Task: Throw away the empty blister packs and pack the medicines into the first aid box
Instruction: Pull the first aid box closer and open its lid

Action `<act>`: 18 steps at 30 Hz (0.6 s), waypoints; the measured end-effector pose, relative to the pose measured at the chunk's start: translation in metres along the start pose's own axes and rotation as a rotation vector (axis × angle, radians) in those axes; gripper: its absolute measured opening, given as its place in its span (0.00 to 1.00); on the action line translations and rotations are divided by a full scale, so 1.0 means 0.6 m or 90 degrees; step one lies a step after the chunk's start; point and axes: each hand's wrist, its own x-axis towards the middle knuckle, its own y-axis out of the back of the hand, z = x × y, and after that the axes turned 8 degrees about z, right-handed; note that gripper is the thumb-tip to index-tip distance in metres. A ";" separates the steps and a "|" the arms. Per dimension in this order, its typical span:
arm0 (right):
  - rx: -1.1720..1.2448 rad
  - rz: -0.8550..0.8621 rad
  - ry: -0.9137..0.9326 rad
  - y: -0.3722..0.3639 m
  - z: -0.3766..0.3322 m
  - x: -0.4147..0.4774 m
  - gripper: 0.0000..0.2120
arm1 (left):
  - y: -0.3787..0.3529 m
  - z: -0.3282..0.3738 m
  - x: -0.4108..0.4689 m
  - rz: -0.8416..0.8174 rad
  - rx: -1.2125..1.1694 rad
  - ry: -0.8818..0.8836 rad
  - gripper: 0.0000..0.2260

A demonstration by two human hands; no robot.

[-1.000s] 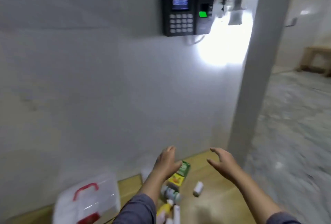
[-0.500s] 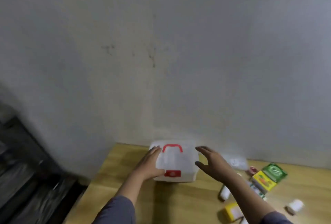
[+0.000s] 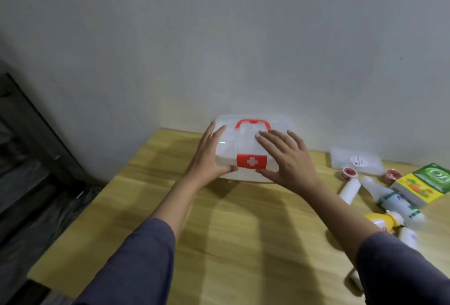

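Note:
A translucent white first aid box [image 3: 243, 144] with a red handle and a red cross clasp stands closed on the wooden table [image 3: 219, 231] against the wall. My left hand [image 3: 209, 158] grips its left side, thumb at the front edge. My right hand [image 3: 287, 158] lies flat on the lid's right part, thumb at the front. To the right lie medicines: a green box [image 3: 435, 175], a yellow box [image 3: 418, 190], white bottles [image 3: 350, 189], [image 3: 392, 198], a yellow-capped bottle [image 3: 382, 222] and two small tape rolls [image 3: 348, 172].
A flat clear plastic case [image 3: 355, 161] lies by the wall right of the box. The table's left edge drops off to dark furniture [image 3: 36, 158] on the left. The grey wall runs directly behind the table.
The view swung left and down from the wall to the table. Both hands moved from above the medicines to the first aid box and now rest on it.

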 end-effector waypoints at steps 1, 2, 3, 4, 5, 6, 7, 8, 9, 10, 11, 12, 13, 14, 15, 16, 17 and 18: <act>0.004 0.012 0.010 -0.002 0.001 -0.002 0.34 | -0.004 -0.002 -0.002 0.015 -0.002 -0.010 0.47; 0.006 0.019 0.020 -0.002 0.002 -0.004 0.34 | -0.006 -0.002 -0.005 0.024 -0.001 -0.016 0.47; 0.008 0.020 0.028 -0.001 0.005 -0.005 0.33 | -0.007 -0.001 -0.007 0.028 -0.001 -0.017 0.46; 0.011 0.022 0.034 0.002 0.006 -0.008 0.32 | -0.007 0.001 -0.012 0.030 -0.003 -0.019 0.46; 0.016 0.019 0.039 0.004 0.006 -0.013 0.32 | -0.008 0.004 -0.016 0.030 -0.005 -0.017 0.46; 0.023 0.013 0.045 0.008 0.006 -0.018 0.31 | -0.007 0.007 -0.021 0.031 -0.005 -0.017 0.46; 0.033 0.010 0.052 0.014 0.005 -0.023 0.31 | -0.007 0.011 -0.025 0.033 -0.005 -0.015 0.46; 0.047 0.009 0.058 0.019 0.005 -0.026 0.29 | -0.007 0.014 -0.028 0.035 -0.004 -0.013 0.46; 0.059 0.012 0.062 0.025 0.003 -0.030 0.28 | -0.007 0.017 -0.031 0.037 -0.005 -0.011 0.46; 0.070 0.017 0.065 0.032 0.000 -0.034 0.26 | -0.007 0.020 -0.036 0.039 -0.010 -0.008 0.46; 0.080 0.024 0.063 0.037 -0.001 -0.038 0.24 | -0.008 0.023 -0.039 0.039 -0.015 -0.004 0.46; 0.088 0.030 0.058 0.042 -0.001 -0.041 0.23 | -0.009 0.028 -0.042 0.038 -0.019 -0.002 0.46; 0.099 0.033 0.051 0.045 0.000 -0.044 0.22 | -0.012 0.031 -0.045 0.035 -0.023 -0.002 0.46; 0.111 0.036 0.042 0.049 0.000 -0.046 0.23 | -0.014 0.034 -0.047 0.032 -0.024 -0.005 0.46; 0.128 0.036 0.032 0.052 0.002 -0.049 0.23 | -0.017 0.036 -0.048 0.029 -0.022 -0.008 0.46; 0.149 0.031 0.020 0.055 0.004 -0.050 0.25 | -0.020 0.037 -0.049 0.026 -0.019 -0.012 0.46; 0.174 0.021 0.007 0.059 0.006 -0.051 0.26 | -0.024 0.039 -0.048 0.024 -0.022 -0.014 0.46; 0.197 0.011 -0.003 0.061 0.008 -0.050 0.28 | -0.027 0.039 -0.049 0.023 -0.033 -0.012 0.47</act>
